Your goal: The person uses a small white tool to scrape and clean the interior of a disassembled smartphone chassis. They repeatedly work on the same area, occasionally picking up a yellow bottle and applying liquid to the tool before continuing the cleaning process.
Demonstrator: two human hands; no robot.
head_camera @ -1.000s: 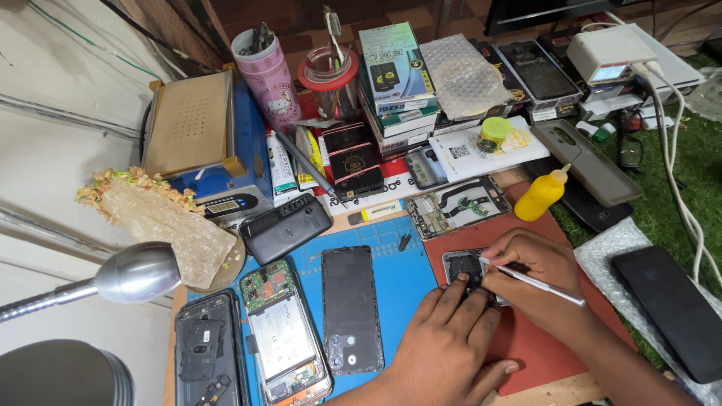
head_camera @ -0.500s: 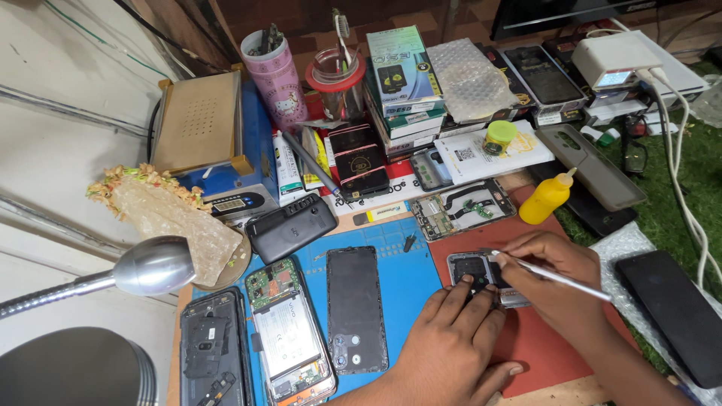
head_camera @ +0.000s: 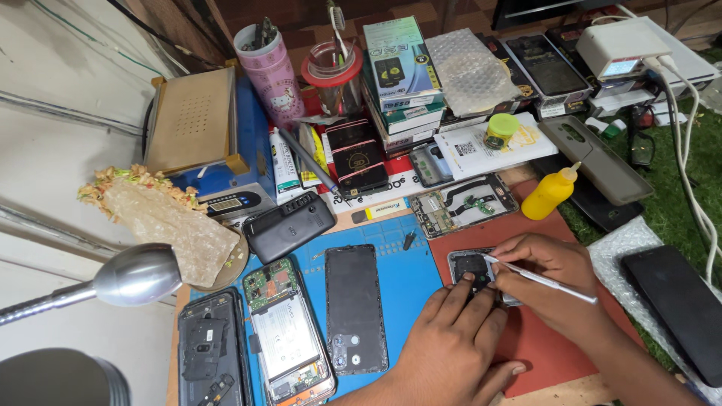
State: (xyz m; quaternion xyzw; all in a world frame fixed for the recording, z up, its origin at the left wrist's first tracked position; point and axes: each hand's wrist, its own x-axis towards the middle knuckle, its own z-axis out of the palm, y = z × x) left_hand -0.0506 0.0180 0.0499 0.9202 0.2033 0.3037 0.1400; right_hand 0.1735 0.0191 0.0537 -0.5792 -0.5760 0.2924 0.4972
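Observation:
My left hand (head_camera: 451, 342) presses its fingertips on a small opened phone part (head_camera: 472, 265) that lies on the red mat (head_camera: 541, 353). My right hand (head_camera: 553, 282) holds a thin silver tool (head_camera: 543, 280) like a pen, its tip touching the part's upper edge. On the blue mat (head_camera: 410, 282) to the left lie a black phone back cover (head_camera: 355, 308) and an opened phone with its battery showing (head_camera: 286, 334).
A metal lamp head (head_camera: 139, 274) hangs at the left. A yellow squeeze bottle (head_camera: 549, 193), an open phone frame (head_camera: 466, 204), stacked boxes (head_camera: 402, 83), a pink cup with tools (head_camera: 269, 71) and a blue heating machine (head_camera: 203, 143) crowd the back. Dark phones (head_camera: 677, 301) lie at right.
The view has shifted slightly. Both hands stay on the small part, with the silver tool's tip barely moved.

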